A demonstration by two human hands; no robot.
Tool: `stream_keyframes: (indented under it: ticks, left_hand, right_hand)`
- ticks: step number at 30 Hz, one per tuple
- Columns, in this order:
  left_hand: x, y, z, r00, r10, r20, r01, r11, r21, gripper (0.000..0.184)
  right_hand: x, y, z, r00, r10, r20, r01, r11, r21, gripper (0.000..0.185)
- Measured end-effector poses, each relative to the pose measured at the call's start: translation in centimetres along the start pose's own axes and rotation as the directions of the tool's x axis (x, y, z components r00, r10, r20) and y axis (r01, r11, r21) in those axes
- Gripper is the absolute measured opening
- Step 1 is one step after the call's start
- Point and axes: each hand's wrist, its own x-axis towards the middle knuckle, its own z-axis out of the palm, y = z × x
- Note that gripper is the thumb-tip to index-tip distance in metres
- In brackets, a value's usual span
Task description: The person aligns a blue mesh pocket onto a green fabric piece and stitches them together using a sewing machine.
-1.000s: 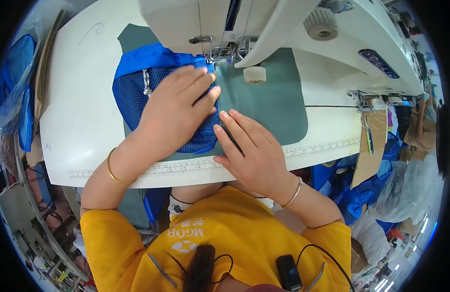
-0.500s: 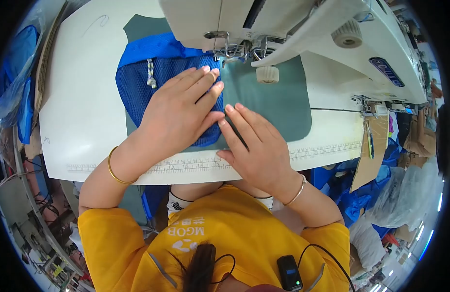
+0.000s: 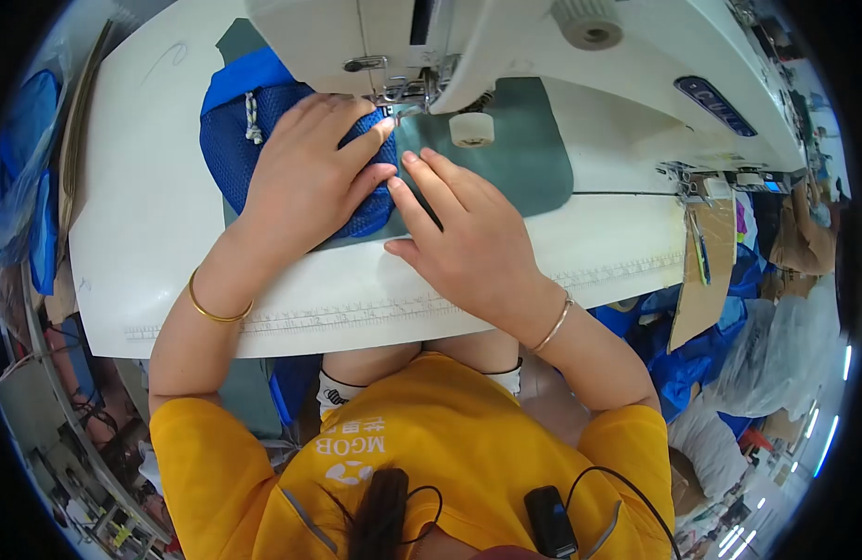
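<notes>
A blue mesh piece with a solid blue band and a small cord lies on a dark green fabric panel. Its right edge runs up to the needle area of the white sewing machine. My left hand lies over the mesh, palm down, fingers apart, fingertips near the presser foot. To the right, my right hand rests flat with spread fingers, its fingertips on the green panel beside the mesh edge. The presser foot is partly hidden by machine parts.
A printed ruler strip runs along the front edge of the white table. Cardboard hangs at the right edge, near blue material and clear plastic. More blue material is at far left.
The mesh piece and green panel have moved up toward the machine, away from the table's front edge, and both hands have moved along with them. My left hand's fingers have shifted on the mesh.
</notes>
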Motion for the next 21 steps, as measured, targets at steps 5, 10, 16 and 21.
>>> stream_keyframes:
  ticks: [5,10,16,21]
  left_hand:
    - [-2.0,2.4,-2.6,0.999,0.045,0.021,-0.043,0.994,-0.102,0.038]
    - [-3.2,2.9,-2.9,0.993,-0.052,0.108,0.059,0.996,-0.063,0.045]
    - [-3.7,1.7,-1.9,0.983,0.181,0.043,-0.182,0.983,0.013,0.04]
    - [-2.0,2.9,-1.9,0.992,0.098,0.086,-0.096,0.995,-0.019,0.036]
  right_hand:
    - [0.0,0.4,0.2,1.0,-0.001,-0.019,0.001,1.0,0.013,0.056]
    - [0.0,0.5,0.4,0.999,-0.011,-0.051,0.011,1.0,0.014,0.055]
    - [-0.1,0.5,0.4,0.999,0.016,-0.04,-0.016,1.0,-0.001,0.057]
    - [-0.2,0.6,0.3,0.999,0.009,-0.037,-0.006,0.998,0.058,0.055]
